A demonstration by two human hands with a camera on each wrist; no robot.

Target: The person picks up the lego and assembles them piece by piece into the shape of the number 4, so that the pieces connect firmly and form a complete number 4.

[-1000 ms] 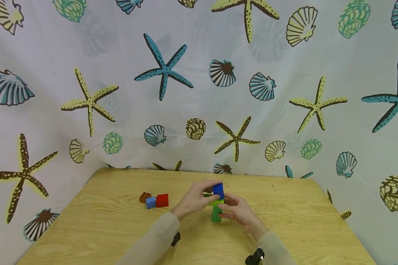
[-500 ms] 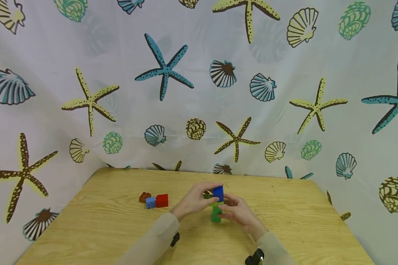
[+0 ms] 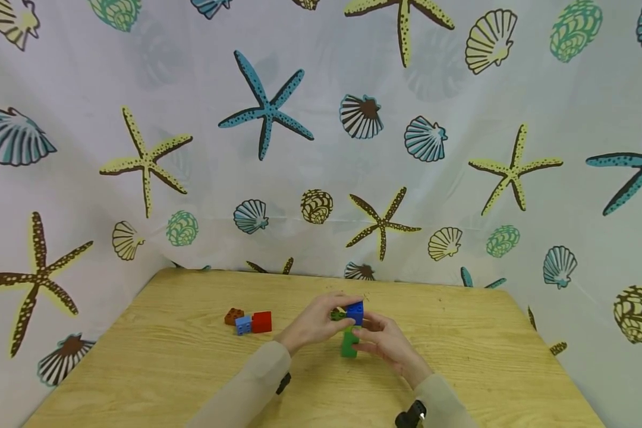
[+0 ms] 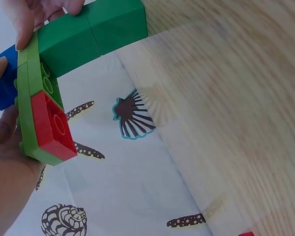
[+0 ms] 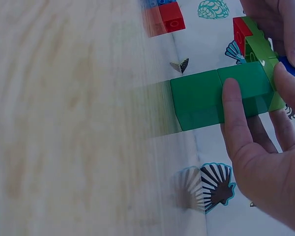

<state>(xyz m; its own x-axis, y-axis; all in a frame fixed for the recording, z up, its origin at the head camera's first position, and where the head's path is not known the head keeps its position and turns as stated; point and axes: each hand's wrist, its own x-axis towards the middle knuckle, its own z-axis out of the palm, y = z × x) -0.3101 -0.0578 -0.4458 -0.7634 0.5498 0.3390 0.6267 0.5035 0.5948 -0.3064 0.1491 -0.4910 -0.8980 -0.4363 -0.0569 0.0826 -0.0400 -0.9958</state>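
The left hand (image 3: pixel 315 320) pinches a dark blue block (image 3: pixel 355 312) at twelve o'clock above the green stack (image 3: pixel 349 343), which the right hand (image 3: pixel 389 346) grips from three o'clock. A red block (image 3: pixel 262 321), light blue block (image 3: pixel 243 324) and brown block (image 3: pixel 233 316) lie at the left hand's nine o'clock.

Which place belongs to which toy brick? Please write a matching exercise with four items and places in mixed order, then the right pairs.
Bricks:
1. dark blue studded plastic brick
2. brown studded plastic brick
3. two stacked dark green plastic bricks
4. joined light green plastic bricks

Places:
A. on the wooden table, away from both hands
B. middle layer, between dark blue and dark green
C. highest, pinched by the left hand
D. lowest layer, held by the right hand

Right pairs: 1-C, 2-A, 3-D, 4-B
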